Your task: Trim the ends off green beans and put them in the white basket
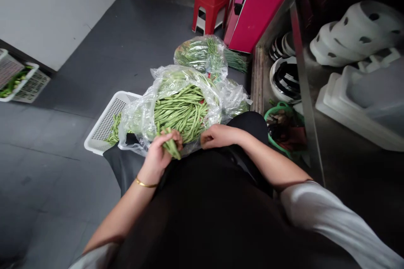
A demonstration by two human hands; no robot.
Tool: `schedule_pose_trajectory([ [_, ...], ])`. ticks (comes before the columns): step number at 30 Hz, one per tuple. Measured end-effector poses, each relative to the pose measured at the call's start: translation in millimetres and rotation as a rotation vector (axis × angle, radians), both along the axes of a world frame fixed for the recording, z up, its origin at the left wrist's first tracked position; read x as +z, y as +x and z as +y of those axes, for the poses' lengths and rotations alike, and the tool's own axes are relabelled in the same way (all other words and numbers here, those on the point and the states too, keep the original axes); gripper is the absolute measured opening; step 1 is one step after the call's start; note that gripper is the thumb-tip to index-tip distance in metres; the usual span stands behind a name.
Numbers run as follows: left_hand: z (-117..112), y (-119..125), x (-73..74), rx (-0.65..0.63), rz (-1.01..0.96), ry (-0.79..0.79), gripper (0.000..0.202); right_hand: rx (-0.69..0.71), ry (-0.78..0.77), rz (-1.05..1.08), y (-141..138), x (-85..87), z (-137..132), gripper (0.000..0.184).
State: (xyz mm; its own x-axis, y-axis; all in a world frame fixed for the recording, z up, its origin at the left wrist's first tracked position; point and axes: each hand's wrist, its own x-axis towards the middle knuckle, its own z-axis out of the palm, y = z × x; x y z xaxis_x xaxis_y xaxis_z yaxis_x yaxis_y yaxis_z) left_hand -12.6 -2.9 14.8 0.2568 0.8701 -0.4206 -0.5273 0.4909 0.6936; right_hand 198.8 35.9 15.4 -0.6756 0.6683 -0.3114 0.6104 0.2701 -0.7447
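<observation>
A clear plastic bag (pixel 142 113) full of long green beans (pixel 183 111) rests on my lap. My left hand (pixel 160 151) is closed around a small bunch of green beans (pixel 171 146) at the bag's near edge. My right hand (pixel 216 135) is curled shut beside the bag's opening, fingers pressed together; what it holds, if anything, is hidden. A white slotted basket (pixel 107 122) with a few beans lies on the floor left of the bag.
A second bag of beans (pixel 198 52) lies further off on the dark floor. A red stool (pixel 211 2) and a pink cabinet (pixel 259 8) stand behind. A green basket (pixel 277 111) and a metal shelf with white containers (pixel 356 29) are on the right. Another white basket (pixel 19 80) sits far left.
</observation>
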Motion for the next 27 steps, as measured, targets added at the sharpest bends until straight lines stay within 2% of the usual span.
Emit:
schedule_pose_trajectory([
  [1,1.6,-9.0,0.9,-0.013,-0.039,-0.032,0.018,0.079,0.050,-0.132,1.4,1.9,6.4,0.021],
  [2,1.8,-16.0,1.4,-0.045,-0.062,-0.058,0.016,0.089,0.132,-0.234,-1.6,1.9,11.9,0.022],
  [4,-1.8,-21.0,0.9,-0.145,-0.057,-0.068,0.015,-0.014,0.345,-0.331,-21.5,-5.3,21.4,0.023],
  [5,-5.1,-18.9,0.1,-0.199,-0.044,-0.054,0.021,-0.046,0.428,-0.336,-37.1,-12.0,25.9,0.025],
  [7,-12.6,-8.8,-2.9,-0.296,-0.023,-0.033,0.030,0.030,0.486,-0.364,-72.1,-27.8,35.1,0.029],
  [9,-19.0,2.7,-7.4,-0.384,-0.020,-0.065,0.027,0.130,0.500,-0.394,-100.5,-40.7,44.5,0.031],
  [11,-22.8,10.1,-13.0,-0.448,-0.017,-0.120,0.023,0.194,0.503,-0.396,-110.7,-46.5,52.6,0.034],
  [14,-23.5,12.9,-21.6,-0.481,-0.006,-0.182,0.020,0.126,0.534,-0.404,-86.4,-43.6,59.0,0.032],
  [18,-17.9,15.6,-32.0,-0.405,0.022,-0.237,0.022,-0.154,0.569,-0.420,-23.9,-34.8,50.1,0.027],
  [20,-13.8,19.5,-35.7,-0.344,0.034,-0.248,0.022,-0.252,0.561,-0.378,-4.6,-33.4,37.8,0.024],
  [23,-8.3,26.5,-37.6,-0.258,0.030,-0.244,0.026,-0.325,0.574,-0.279,-4.3,-33.4,17.7,0.023],
  [27,-2.7,31.9,-32.9,-0.183,0.086,-0.129,0.033,-0.203,0.544,-0.225,-31.9,-27.1,6.1,0.025],
])
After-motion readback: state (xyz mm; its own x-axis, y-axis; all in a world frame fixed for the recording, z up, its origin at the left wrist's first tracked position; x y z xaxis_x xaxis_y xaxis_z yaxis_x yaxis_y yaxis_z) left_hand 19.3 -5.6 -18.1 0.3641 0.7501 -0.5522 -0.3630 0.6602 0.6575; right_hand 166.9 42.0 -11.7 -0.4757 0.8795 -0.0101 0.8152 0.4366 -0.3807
